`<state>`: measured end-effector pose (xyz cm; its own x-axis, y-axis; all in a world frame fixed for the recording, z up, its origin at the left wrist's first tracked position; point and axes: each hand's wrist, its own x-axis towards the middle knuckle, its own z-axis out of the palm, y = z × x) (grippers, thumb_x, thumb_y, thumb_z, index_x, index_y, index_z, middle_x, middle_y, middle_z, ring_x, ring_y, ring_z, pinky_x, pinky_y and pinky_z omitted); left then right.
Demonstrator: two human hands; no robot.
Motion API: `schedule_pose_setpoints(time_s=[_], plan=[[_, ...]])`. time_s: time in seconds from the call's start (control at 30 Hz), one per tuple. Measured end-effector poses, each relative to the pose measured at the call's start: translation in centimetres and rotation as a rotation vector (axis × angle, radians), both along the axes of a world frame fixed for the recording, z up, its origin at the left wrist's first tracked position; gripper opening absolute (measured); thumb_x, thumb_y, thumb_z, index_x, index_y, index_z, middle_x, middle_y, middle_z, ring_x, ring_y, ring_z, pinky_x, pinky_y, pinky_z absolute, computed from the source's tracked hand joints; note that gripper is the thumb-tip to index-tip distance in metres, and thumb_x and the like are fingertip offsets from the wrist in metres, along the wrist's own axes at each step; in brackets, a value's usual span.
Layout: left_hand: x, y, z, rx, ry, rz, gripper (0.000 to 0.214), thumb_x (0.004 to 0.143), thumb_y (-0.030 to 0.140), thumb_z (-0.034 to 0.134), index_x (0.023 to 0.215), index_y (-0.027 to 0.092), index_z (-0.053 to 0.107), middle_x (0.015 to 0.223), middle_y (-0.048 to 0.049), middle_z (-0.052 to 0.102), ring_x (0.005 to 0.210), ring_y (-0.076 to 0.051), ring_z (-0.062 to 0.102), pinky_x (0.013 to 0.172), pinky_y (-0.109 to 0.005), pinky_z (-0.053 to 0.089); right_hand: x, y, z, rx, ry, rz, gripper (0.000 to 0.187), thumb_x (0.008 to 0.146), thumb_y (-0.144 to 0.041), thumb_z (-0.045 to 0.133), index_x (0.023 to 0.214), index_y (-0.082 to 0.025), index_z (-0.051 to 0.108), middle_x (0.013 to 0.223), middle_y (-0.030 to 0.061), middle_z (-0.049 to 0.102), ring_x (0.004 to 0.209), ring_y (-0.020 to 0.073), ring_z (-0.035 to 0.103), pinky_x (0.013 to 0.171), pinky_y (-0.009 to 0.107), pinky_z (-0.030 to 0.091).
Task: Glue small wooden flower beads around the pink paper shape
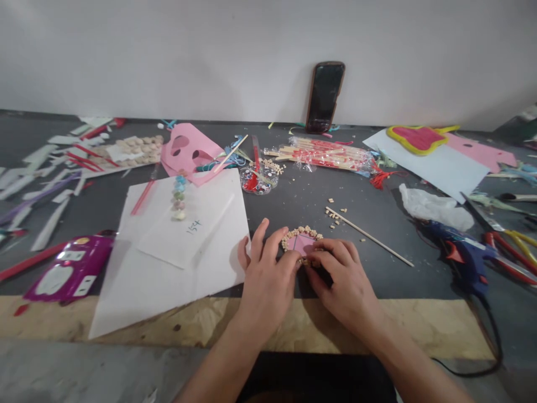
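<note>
Near front of table (394, 286): pink disc (305, 245), edge ringed with tan bits (307, 230). Left hand (269, 274) gripping its left side, right hand (346, 274) pinching right edge. Glue gun (464, 264) farther right.

- Left hand (268, 274): bare, ungloved; slim fingers, narrow wrist.
- Right hand (348, 274): bare likewise, similar build; some fingertips hidden.
- Left forearm (226, 358): uncovered to the lower picture edge, smooth outline, widening away from wrist.
- Right forearm (409, 350): same, uncovered as far as seen.
- Black garment (319, 372) between forearms: plain, matt, in shadow; cut and fabric too dark to tell.
</note>
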<state>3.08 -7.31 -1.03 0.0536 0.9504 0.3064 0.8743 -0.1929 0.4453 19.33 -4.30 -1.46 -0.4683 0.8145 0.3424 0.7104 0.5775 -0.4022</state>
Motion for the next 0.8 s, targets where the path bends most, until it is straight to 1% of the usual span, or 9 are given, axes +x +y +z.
schedule_pose_setpoints(time_s=[0.17, 0.4, 0.53, 0.6, 0.7, 0.8], plan=[[0.1, 0.0, 0.1, -0.005, -0.002, 0.011, 0.021, 0.091, 0.020, 0.050, 0.088, 0.027, 0.069, 0.131, -0.0066, 0.055, 0.137, -0.034, 0.029, 0.103, -0.061, 0.025, 0.0, 0.0, 0.0, 0.009, 0.006, -0.012, 0.022, 0.084, -0.014, 0.054, 0.102, -0.021, 0.064, 0.109, 0.0095, 0.060, 0.102, 0.0255, 0.051, 0.089, 0.047, 0.049], [0.1, 0.0, -0.1, 0.001, 0.008, 0.010, 0.018, 0.089, 0.020, 0.052, 0.091, 0.026, 0.069, 0.133, -0.0067, 0.054, 0.138, -0.035, 0.028, 0.104, -0.061, 0.024, -0.1, 0.0, -0.2, -0.013, -0.009, -0.010, 0.023, 0.086, -0.013, 0.053, 0.104, -0.022, 0.062, 0.110, 0.0089, 0.060, 0.102, 0.0253, 0.050, 0.089, 0.047, 0.049], [-0.1, -0.1, -0.2, 0.012, 0.005, 0.031, 0.015, 0.088, 0.023, 0.054, 0.097, 0.026, 0.066, 0.135, -0.0064, 0.053, 0.139, -0.034, 0.025, 0.106, -0.061, 0.022, -0.1, -0.1, 0.1, -0.025, 0.003, -0.014, 0.026, 0.084, -0.014, 0.055, 0.108, -0.022, 0.060, 0.111, 0.0086, 0.059, 0.103, 0.0251, 0.050, 0.090, 0.046, 0.048], [-0.3, -0.2, -0.2, 0.007, 0.016, 0.051, 0.012, 0.087, 0.025, 0.056, 0.095, 0.025, 0.065, 0.137, -0.0068, 0.051, 0.140, -0.035, 0.024, 0.107, -0.062, 0.020, 0.2, -0.1, 0.4, -0.037, 0.010, -0.016, 0.028, 0.084, -0.016, 0.057, 0.111, -0.023, 0.059, 0.113, 0.0091, 0.058, 0.105, 0.0256, 0.051, 0.090, 0.046, 0.047], [-0.4, -0.2, 0.0, -0.008, 0.031, 0.079, 0.010, 0.086, 0.030, 0.058, 0.084, 0.023, 0.065, 0.139, -0.0070, 0.049, 0.140, -0.036, 0.021, 0.107, -0.063, 0.018, 0.9, -0.1, 0.9, -0.020, 0.019, -0.051, 0.021, 0.085, -0.022, 0.057, 0.106, -0.023, 0.060, 0.108, 0.0093, 0.059, 0.102, 0.0255, 0.053, 0.089, 0.047, 0.046], [-0.3, -0.2, 0.1, -0.011, 0.027, 0.076, 0.010, 0.085, 0.030, 0.059, 0.081, 0.024, 0.065, 0.139, -0.0066, 0.048, 0.140, -0.037, 0.020, 0.106, -0.064, 0.019, 1.5, 0.0, 0.8, 0.030, 0.031, -0.103, 0.013, 0.086, -0.025, 0.056, 0.097, -0.022, 0.063, 0.102, 0.0086, 0.061, 0.097, 0.0246, 0.055, 0.087, 0.045, 0.047]])
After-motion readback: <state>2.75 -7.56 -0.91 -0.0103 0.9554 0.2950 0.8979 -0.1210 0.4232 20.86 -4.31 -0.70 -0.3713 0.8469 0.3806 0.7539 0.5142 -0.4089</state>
